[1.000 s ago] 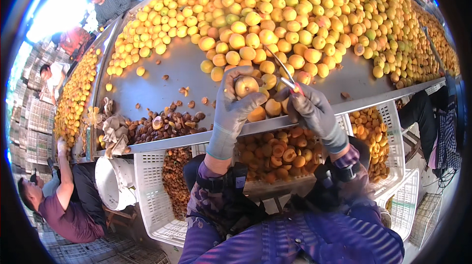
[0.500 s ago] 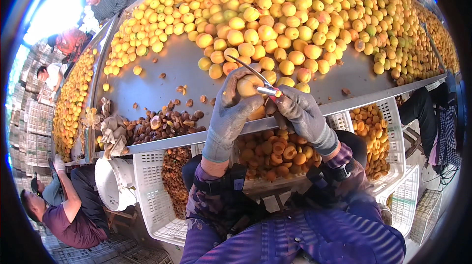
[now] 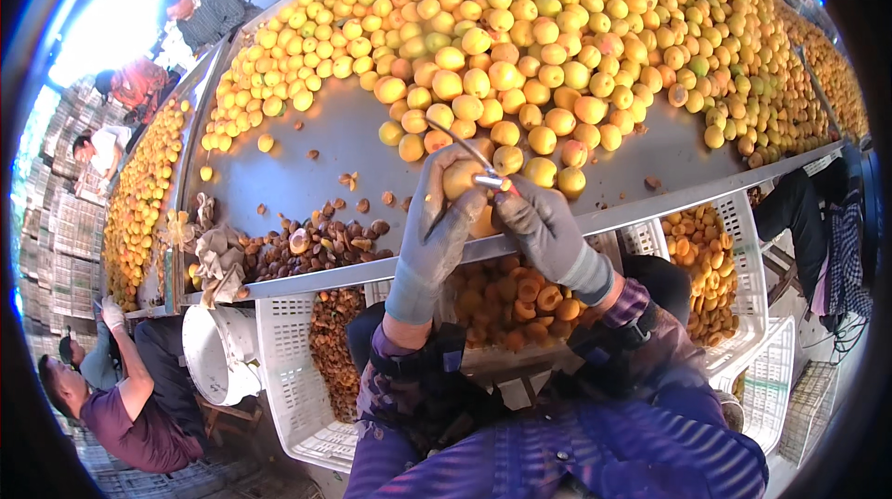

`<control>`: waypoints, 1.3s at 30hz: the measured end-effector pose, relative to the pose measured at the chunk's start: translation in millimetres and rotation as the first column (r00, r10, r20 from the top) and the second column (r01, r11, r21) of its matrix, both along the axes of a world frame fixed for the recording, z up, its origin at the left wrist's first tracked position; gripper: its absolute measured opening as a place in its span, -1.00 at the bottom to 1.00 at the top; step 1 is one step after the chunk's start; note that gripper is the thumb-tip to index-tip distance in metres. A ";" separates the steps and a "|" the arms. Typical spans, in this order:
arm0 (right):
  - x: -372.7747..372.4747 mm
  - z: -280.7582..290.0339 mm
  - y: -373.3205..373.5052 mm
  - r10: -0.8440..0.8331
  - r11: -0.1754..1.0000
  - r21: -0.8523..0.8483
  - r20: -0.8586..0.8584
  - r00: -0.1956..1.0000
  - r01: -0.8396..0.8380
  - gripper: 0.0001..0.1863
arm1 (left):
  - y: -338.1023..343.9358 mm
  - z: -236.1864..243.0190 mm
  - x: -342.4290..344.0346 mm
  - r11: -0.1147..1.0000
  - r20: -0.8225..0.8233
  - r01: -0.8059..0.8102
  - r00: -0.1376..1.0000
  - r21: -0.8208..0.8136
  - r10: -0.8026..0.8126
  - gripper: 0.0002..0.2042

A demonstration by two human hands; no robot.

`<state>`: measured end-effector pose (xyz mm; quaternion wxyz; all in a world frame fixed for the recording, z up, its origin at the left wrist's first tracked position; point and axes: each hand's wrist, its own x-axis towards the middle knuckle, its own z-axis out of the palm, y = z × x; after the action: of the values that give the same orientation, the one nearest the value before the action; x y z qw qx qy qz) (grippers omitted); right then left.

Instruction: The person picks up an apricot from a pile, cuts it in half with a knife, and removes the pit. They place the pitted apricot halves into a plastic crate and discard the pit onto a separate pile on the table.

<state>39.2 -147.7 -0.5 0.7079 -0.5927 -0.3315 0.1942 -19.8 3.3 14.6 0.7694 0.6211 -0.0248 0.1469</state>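
Note:
In a grey glove, my left hand (image 3: 429, 229) is closed around a yellow-orange apricot (image 3: 457, 180) above the table's near edge. My right hand (image 3: 550, 231), gloved too, grips a small knife (image 3: 490, 181) with a thin curved blade and a bit of red at the handle. Its metal part rests against the apricot's right side, and the blade points up and to the left. More orange fruit (image 3: 482, 222) shows between my hands; whether I hold it I cannot tell. Below them lie halved apricots (image 3: 525, 299) in a container, partly hidden by my wrists.
Whole apricots (image 3: 557, 62) heap across the metal table (image 3: 344, 127). Brown pits (image 3: 321, 246) and a crumpled cloth (image 3: 220, 262) lie at its near left. White crates (image 3: 279, 350) with fruit flank my legs, beside a white bucket (image 3: 206, 355). Several people work at the left.
Both hands have shifted slightly left with the apricot and knife. The knife's metal part now sits closer against the fruit, and the blade has turned a little.

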 end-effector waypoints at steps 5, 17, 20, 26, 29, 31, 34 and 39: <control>-16.0 -29.7 26.9 -0.053 0.983 0.176 0.015 0.998 0.050 -0.64 | 11.5 -24.5 -15.1 0.976 -0.007 -0.172 0.985 0.132 0.174 -0.59; 19.6 -8.7 34.0 -0.202 0.893 -0.147 0.713 0.671 0.425 -0.60 | 25.0 -11.6 6.6 0.942 0.022 -0.272 0.962 0.195 0.273 -0.64; 18.3 -9.7 37.4 -0.195 0.871 -0.167 0.746 0.637 0.463 -0.61 | 25.6 -14.6 8.3 0.977 0.045 -0.209 0.977 0.045 0.207 -0.60; 10.6 -13.4 36.6 -0.202 0.838 -0.197 0.754 0.625 0.509 -0.61 | 23.5 -20.3 0.2 0.953 0.050 -0.181 0.979 -0.241 0.199 -0.54; 23.9 -22.6 32.4 -0.321 0.715 -0.185 0.770 0.552 0.674 -0.61 | 30.8 -21.9 -2.0 0.945 0.046 -0.190 0.977 -0.265 0.210 -0.56; 30.8 -23.6 28.1 -0.286 0.954 -0.059 0.101 0.953 0.293 -0.61 | 28.7 -17.6 -1.2 0.916 0.102 -0.183 0.967 -0.357 0.234 -0.55; 21.3 -29.8 24.1 -0.040 0.987 0.141 -0.233 0.972 0.075 -0.66 | 25.0 -12.6 -0.7 0.907 0.135 -0.143 0.968 -0.397 0.211 -0.53; 9.1 -15.3 16.8 0.268 0.961 0.119 -0.168 0.949 -0.250 -0.76 | 35.5 -21.5 -2.1 0.915 0.136 -0.043 0.985 -0.401 0.106 -0.49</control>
<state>48.3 -130.9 -15.8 0.7313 -0.4888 -0.3492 0.3230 -21.9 38.8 -6.9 0.8688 0.4396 -0.0307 0.2259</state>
